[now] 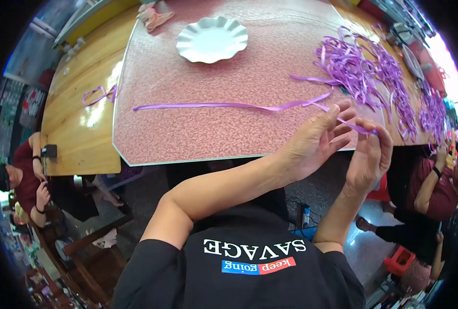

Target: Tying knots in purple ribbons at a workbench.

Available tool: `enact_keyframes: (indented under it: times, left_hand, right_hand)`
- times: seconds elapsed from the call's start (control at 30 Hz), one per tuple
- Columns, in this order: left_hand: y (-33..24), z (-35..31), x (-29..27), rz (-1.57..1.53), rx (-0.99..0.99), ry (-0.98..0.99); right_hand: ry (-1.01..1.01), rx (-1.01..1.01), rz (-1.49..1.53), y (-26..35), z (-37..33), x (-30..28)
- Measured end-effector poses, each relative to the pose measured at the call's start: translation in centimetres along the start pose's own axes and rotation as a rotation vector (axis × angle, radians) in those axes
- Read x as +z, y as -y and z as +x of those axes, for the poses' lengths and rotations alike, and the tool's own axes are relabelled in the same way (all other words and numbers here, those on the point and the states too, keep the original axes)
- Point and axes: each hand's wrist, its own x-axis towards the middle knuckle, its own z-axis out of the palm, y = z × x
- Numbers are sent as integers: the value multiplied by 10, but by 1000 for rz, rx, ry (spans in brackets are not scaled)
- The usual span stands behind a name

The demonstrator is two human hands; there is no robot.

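Note:
A long, narrow purple ribbon (213, 105) lies across the pink mat, running from the left toward my hands on the right. Its near-right end is pinched between the thumb and fingers of my right hand (369, 157), just past the table's front edge. Beside it, my left hand (316, 139) has its fingers spread, and the ribbon passes by its thumb and fingertips without being gripped. A tangled heap of purple ribbons (350, 64) rests on the mat's right side, beyond my hands.
A white scalloped dish (212, 40) sits at the far middle, with a crumpled pink cloth (154, 18) to its left. A looped ribbon piece (99, 96) lies on the wooden table at left. More ribbons (396, 87) trail along the right. People sit at both sides.

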Motion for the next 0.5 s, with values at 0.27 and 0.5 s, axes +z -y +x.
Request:
enact_keyframes:
  times: [0.27, 0.5]
  left_hand:
    - [-73, -35, -38, 67, 134, -196]
    - [-183, -105, -71, 52, 554, -592]
  right_hand:
    - [-25, 195, 436, -20, 4, -59]
    - [-230, 332, 623, -55, 26, -144]
